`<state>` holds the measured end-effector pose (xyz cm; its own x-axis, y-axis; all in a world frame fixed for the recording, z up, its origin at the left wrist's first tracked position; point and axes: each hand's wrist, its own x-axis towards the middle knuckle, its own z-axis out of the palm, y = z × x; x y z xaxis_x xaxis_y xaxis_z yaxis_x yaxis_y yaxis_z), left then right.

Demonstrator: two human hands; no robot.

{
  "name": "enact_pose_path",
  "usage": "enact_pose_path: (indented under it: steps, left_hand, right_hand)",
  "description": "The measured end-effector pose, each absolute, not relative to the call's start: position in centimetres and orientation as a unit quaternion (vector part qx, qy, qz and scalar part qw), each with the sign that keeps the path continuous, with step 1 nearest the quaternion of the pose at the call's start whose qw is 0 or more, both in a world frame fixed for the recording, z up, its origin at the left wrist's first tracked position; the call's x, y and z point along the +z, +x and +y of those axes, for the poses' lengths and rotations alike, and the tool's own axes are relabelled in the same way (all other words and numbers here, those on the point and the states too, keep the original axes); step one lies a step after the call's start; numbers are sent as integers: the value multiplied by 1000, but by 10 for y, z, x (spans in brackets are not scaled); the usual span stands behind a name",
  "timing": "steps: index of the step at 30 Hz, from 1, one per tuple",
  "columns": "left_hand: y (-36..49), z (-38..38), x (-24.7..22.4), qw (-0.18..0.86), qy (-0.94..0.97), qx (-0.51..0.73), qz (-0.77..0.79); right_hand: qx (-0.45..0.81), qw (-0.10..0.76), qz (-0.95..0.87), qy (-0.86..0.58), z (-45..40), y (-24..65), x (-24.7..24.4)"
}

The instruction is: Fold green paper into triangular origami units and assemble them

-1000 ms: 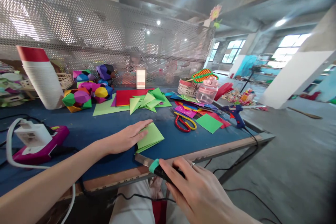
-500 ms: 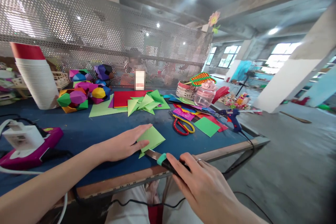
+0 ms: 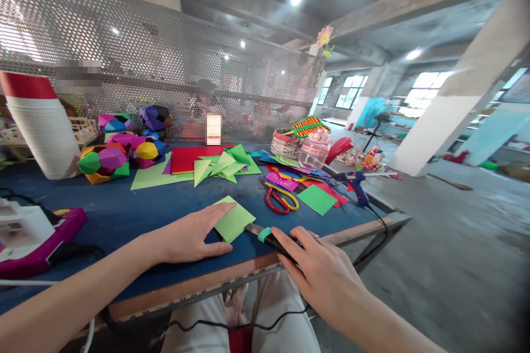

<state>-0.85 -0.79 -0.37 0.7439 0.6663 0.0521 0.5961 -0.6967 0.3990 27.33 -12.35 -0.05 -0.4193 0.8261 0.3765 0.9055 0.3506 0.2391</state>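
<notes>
My left hand (image 3: 191, 236) lies flat on a folded light-green paper (image 3: 234, 219) near the front edge of the blue table (image 3: 124, 215), pressing it down. My right hand (image 3: 318, 270) grips the black handle of a knife (image 3: 268, 237) with a teal collar. Its blade points left and slips under the paper's right side, into the fold.
Red-and-yellow scissors (image 3: 279, 198) and a green sheet (image 3: 317, 199) lie right of the paper. A blue glue gun (image 3: 354, 183) sits by the right edge. Folded green triangles (image 3: 223, 164), paper polyhedra (image 3: 107, 157), a cup stack (image 3: 39, 127), a pink bottle (image 3: 314, 149), a magenta device (image 3: 39, 234).
My right hand brought the knife from the table's front edge up and right, and its blade went into the folded paper. My left hand stayed on the paper.
</notes>
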Motion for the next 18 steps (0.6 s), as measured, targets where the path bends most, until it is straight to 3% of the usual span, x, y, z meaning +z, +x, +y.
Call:
enact_pose_path:
  steps: [7, 18]
  left_hand:
    - [-11, -5, -1, 171, 933, 108, 297]
    - [-14, -1, 4, 202, 944, 126, 227]
  right_hand:
    - [-158, 105, -821, -538, -128, 280, -9]
    - [-197, 129, -827, -511, -160, 263, -17]
